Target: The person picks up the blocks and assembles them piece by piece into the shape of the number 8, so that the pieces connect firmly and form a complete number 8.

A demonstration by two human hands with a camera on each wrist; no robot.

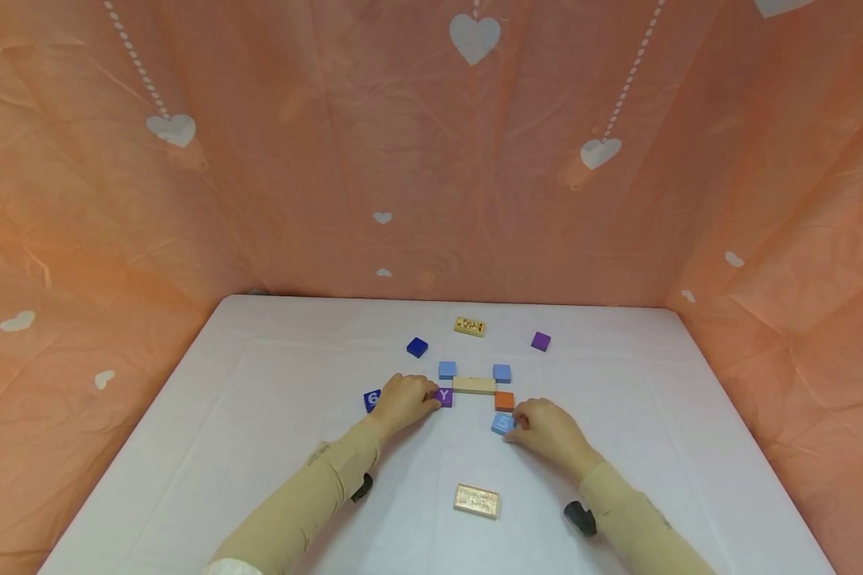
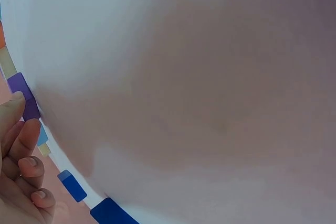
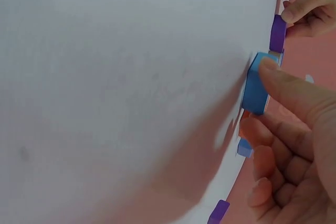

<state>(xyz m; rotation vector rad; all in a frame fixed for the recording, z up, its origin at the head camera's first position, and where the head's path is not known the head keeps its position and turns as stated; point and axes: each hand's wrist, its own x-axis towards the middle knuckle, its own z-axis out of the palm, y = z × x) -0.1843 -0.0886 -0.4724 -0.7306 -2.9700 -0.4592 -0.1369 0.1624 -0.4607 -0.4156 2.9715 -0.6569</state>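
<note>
My left hand pinches a purple block marked Y between thumb and fingers, at the left end of a long cream block. On the right side, my right hand grips a light blue block with a white character on top, thumb at one edge and fingertips at the other. Just beyond that block lies an orange block, by the cream block's right end. Two plain light blue blocks, one at left and one at right, sit behind the cream block's ends.
A dark blue block marked 6 lies beside my left hand, partly covered. Farther back are another dark blue block, a gold patterned block and a purple block. A gold bar lies nearer, between my forearms.
</note>
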